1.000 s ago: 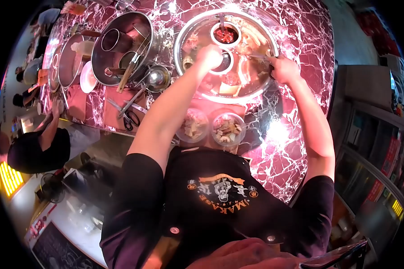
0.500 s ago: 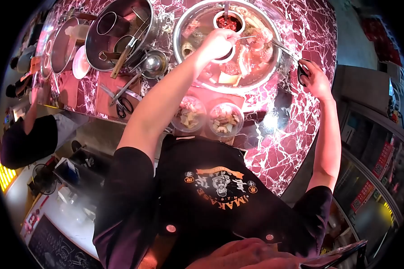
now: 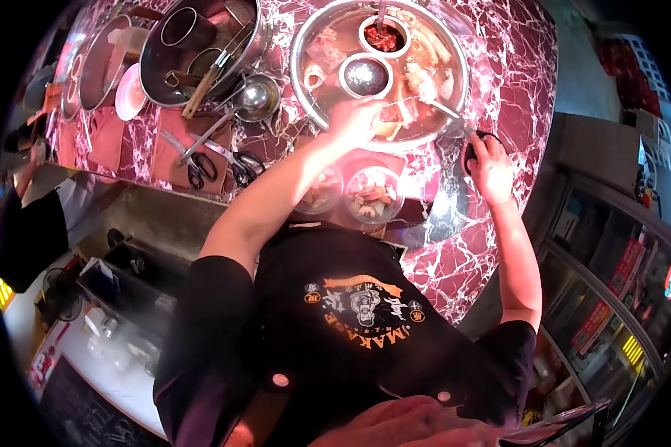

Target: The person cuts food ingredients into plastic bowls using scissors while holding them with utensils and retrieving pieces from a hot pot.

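My right hand (image 3: 492, 170) is closed round the black handles of a pair of scissors (image 3: 447, 112), whose blades point up and left over the big round metal pan. A pale chunk of meat (image 3: 423, 80) lies at the blade tips. My left hand (image 3: 356, 121) is pinched over the pan's near rim on a thin skewer-like stick (image 3: 397, 100) that points toward the meat. The pan (image 3: 303, 104) holds broth, several pieces of meat and two round cups: one with red chili sauce (image 3: 384, 37), the other with dark liquid (image 3: 365, 76). Below stand two clear tubs of cut pieces (image 3: 373, 195).
To the left are a deep metal pot (image 3: 153, 82) with utensils, a ladle (image 3: 257, 98), more scissors (image 3: 201, 170) and a pink-white bowl (image 3: 130, 93). The marbled counter (image 3: 514, 74) curves away at right. Another person (image 3: 33, 223) stands at far left.
Both hands have come down and nearer to me, uncovering the cup of dark liquid. The meat and scissor tips have shifted lower and left.
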A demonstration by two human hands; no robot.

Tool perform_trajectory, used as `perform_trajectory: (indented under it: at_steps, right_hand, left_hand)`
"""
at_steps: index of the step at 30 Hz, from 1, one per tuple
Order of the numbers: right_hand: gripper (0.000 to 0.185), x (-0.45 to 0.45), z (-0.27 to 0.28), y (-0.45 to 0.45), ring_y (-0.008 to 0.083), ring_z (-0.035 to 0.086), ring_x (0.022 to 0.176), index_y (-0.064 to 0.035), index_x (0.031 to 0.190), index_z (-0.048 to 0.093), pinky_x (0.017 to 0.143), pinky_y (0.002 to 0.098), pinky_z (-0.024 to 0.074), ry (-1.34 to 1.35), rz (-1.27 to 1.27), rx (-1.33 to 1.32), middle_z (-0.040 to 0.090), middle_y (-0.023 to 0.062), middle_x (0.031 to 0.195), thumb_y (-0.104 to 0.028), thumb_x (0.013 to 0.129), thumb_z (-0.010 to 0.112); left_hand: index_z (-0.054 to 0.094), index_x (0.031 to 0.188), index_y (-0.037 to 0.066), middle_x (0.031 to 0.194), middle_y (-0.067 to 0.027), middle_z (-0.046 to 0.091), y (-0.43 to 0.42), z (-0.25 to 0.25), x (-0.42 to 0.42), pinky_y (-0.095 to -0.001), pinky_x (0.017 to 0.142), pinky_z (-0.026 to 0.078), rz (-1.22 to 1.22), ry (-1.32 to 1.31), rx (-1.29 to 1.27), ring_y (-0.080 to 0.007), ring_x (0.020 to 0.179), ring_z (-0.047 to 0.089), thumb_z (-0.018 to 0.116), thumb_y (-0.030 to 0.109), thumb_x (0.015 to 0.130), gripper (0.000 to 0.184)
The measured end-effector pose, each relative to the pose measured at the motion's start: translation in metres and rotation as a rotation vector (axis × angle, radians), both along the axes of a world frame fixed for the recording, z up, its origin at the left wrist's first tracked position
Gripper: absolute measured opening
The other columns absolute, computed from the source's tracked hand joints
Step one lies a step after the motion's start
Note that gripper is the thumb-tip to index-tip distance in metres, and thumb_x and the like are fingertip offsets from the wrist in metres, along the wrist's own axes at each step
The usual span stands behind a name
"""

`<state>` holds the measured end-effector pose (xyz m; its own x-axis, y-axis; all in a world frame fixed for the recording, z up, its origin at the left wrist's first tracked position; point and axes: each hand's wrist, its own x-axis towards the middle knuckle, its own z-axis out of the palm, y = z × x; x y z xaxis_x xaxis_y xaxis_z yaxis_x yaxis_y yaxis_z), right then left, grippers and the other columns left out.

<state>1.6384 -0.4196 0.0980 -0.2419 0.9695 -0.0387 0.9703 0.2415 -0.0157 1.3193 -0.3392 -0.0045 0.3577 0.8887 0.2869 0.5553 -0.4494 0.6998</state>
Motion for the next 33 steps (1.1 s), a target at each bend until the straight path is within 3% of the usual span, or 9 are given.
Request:
perform_trajectory:
  at_steps: [6,13,19,22,26,29,31,32,33]
  right_hand:
    - [0.052,-0.001,0.016,-0.014,0.0345,0.065,0.099,-0.0147,0.127,0.061,0.085,0.0452,0.0542,0.038,-0.092,-0.236,0.064,0.0159,0.106,-0.019,0.077,0.073]
    - [0.054,-0.001,0.034,0.03,0.0311,0.07,0.094,-0.0087,0.128,0.057,0.085,0.0388,0.0529,0.458,-0.567,-0.654,0.071,0.0205,0.102,-0.034,0.083,0.073]
    - [0.057,-0.009,0.021,0.107,0.0314,0.065,0.107,0.0015,0.125,0.057,0.092,0.0402,0.0492,0.302,-0.396,-0.842,0.069,0.0223,0.113,-0.041,0.088,0.068]
    - [0.036,0.002,0.001,0.126,0.0165,0.059,0.069,-0.0045,0.115,0.064,0.063,0.0363,0.0527,0.444,-0.537,-1.028,0.064,0.0082,0.09,-0.033,0.093,0.06]
    - [0.024,-0.001,0.001,0.126,0.0139,0.055,0.063,-0.0059,0.108,0.065,0.052,0.0328,0.0502,0.56,-0.541,-0.994,0.06,0.005,0.079,-0.024,0.095,0.058]
    - [0.025,0.003,0.004,0.113,0.0154,0.061,0.072,-0.005,0.113,0.064,0.065,0.0332,0.0537,0.502,-0.396,-0.86,0.066,0.0074,0.088,-0.02,0.093,0.064]
    - [0.034,0.016,-0.015,0.105,0.0228,0.066,0.094,-0.0043,0.121,0.06,0.086,0.0352,0.0523,0.449,-0.295,-0.772,0.069,0.0142,0.104,-0.018,0.09,0.068]
    - [0.036,0.01,-0.006,0.099,0.0249,0.066,0.099,-0.0041,0.122,0.059,0.089,0.0363,0.0514,0.425,-0.296,-0.744,0.069,0.0158,0.108,-0.017,0.09,0.069]
    - [0.038,0.007,0.001,0.097,0.0269,0.066,0.105,-0.0039,0.123,0.059,0.093,0.0373,0.0504,0.399,-0.296,-0.713,0.069,0.0174,0.111,-0.017,0.089,0.069]
  left_hand:
    - [0.069,0.105,0.012,0.088,-0.0088,0.069,-0.025,-0.004,-0.007,-0.044,0.065,0.056,-0.061,0.172,-0.038,-0.032,0.076,0.07,0.06,0.009,0.086,0.021]
    - [0.069,0.109,0.012,0.095,-0.0103,0.07,-0.034,0.008,-0.003,-0.0441,0.069,0.057,-0.1,0.173,-0.113,-0.0337,0.082,0.07,0.057,0.006,0.085,0.028]
    - [0.069,0.111,0.012,0.097,-0.0126,0.07,-0.032,0.01,0.024,-0.0462,0.073,0.056,-0.138,0.277,-0.17,-0.0346,0.086,0.07,0.056,0.008,0.085,0.029]
    - [0.068,0.109,0.011,0.096,-0.0147,0.071,-0.041,0.014,0.032,-0.0468,0.074,0.057,-0.115,0.273,-0.203,-0.0347,0.086,0.07,0.056,0.01,0.086,0.026]
    - [0.066,0.111,0.009,0.093,-0.0176,0.071,-0.034,0.017,0.01,-0.047,0.075,0.057,-0.097,0.309,-0.352,-0.0349,0.085,0.071,0.054,0.011,0.09,0.024]
    - [0.069,0.106,0.004,0.087,-0.018,0.072,-0.01,0.034,-0.024,-0.0397,0.072,0.057,-0.012,0.181,-0.407,-0.0307,0.078,0.072,0.06,0.014,0.094,0.018]
    - [0.069,0.104,0.002,0.081,-0.0127,0.071,0.014,0.018,-0.037,-0.0345,0.068,0.056,0.035,0.107,-0.506,-0.0212,0.072,0.07,0.062,0.016,0.096,0.018]
    - [0.071,0.096,0.007,0.094,-0.0194,0.07,0.028,0.009,-0.035,-0.0459,0.08,0.054,0.035,-0.062,-0.49,-0.0385,0.087,0.068,0.056,0.024,0.094,0.023]
    - [0.072,0.096,0.006,0.095,-0.0193,0.071,0.041,0.004,-0.034,-0.0435,0.081,0.054,0.009,-0.069,-0.534,-0.0373,0.087,0.069,0.057,0.022,0.093,0.023]
